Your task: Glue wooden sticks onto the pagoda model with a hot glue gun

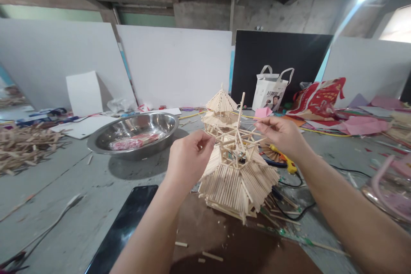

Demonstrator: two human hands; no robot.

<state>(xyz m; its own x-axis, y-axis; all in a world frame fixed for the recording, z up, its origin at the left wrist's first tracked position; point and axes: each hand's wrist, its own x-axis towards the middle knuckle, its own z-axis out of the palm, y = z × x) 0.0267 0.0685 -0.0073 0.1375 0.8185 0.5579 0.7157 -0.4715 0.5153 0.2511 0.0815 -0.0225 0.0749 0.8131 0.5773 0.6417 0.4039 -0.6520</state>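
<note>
A small pavilion model built of thin wooden sticks (227,186) stands in front of me, with a slatted, sloping roof. On its top sits an open frame of crossed sticks (237,139), and one upright stick (241,109) rises from the frame's middle. My left hand (190,154) is closed in a pinch at the frame's left end. At the right end, the thumb and fingers of my right hand (281,135) pinch the tip of a stick in the frame. Behind stands another stick model with a pointed roof (221,100).
A metal basin (135,152) holding plastic-wrapped things stands left. Nearer lies a black phone-like slab (125,227). A corded yellow tool (290,165) lies right of the model, on the table among loose sticks. A brown board (205,231) lies underneath; a stick pile (27,145) is far left.
</note>
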